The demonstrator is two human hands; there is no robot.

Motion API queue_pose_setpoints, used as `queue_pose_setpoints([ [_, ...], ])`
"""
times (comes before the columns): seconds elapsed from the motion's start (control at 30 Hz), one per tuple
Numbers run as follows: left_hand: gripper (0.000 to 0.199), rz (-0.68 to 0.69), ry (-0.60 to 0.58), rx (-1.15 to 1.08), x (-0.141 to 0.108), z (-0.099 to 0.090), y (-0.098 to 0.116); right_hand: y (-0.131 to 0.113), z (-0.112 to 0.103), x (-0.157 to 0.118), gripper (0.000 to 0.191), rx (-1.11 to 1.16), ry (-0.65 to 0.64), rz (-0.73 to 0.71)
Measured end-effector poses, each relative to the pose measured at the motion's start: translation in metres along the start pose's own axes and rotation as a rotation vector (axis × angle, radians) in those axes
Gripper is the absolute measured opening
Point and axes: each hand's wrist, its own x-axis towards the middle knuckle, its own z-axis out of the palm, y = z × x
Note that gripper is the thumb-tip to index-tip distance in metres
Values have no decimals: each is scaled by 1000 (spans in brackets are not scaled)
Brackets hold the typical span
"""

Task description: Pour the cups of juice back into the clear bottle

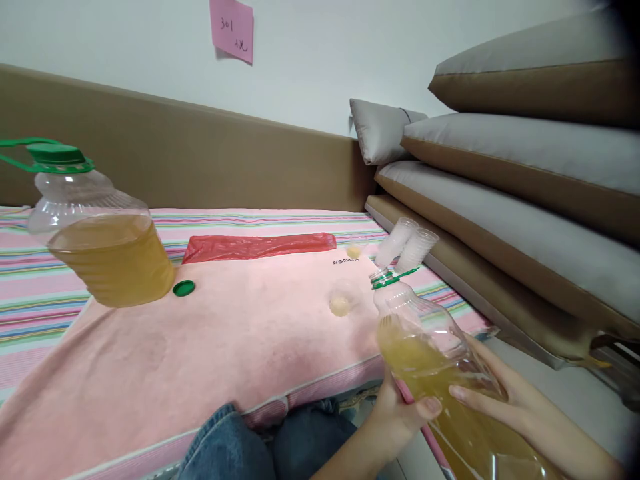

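Observation:
Both my hands are wrapped round a large clear plastic bottle [425, 360] of yellowish liquid, tilted at the lower right with its uncapped mouth pointing up and left. My left hand [395, 413] grips its near side, thumb across the front. My right hand [493, 393] clasps the far right side. A green ring circles the bottle's neck. Just left of the neck, a clear plastic cup [342, 300] with some pale yellow liquid stands on the pink towel [210, 347]. Farther back is another clear cup [354, 250], also with a little liquid.
A second big bottle [110, 253] with a green cap stands at left; a loose green cap [184, 288] lies beside it. A red plastic bag [260, 247] stretches along the back. Stacked clear cups [417, 250] lean near piled cushions [520, 147] on the right.

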Motion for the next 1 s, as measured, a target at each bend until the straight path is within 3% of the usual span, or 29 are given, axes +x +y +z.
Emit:
queue_pose_setpoints([
  [0.5,73,-35,84,-34,-5,-4,-8,3,3,9,82,-12,-99,83],
  [0.73,74,-32,86,-42,-6,-2,-8,-5,3,11,88,-83,-24,110],
  [1.0,79,-57,112,-47,-8,-1,-10,-10,1,9,84,-117,-45,115],
])
